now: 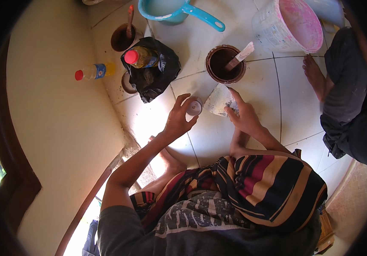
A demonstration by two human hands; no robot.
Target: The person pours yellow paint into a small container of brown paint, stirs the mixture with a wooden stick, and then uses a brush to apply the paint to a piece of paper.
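The left hand (pixel 178 118) curls loosely around a small round cup (pixel 194 108) with a pale rim, fingers half spread and thumb at its near side, holding it just above the glossy white floor tiles (pixel 217 136). Just right of it, the right hand (pixel 244 115) pinches a stiff, crumpled whitish sheet (pixel 218 99), smeared and rough-looking, between thumb and fingers. Beyond both hands stands a round tin (pixel 225 64) of dark brown liquid with a flat pale stick (pixel 240 56) leaning in it. Beyond the left hand, a wrinkled black plastic bag (pixel 151 74) cradles a yellow bottle (pixel 140 56) with a red cap.
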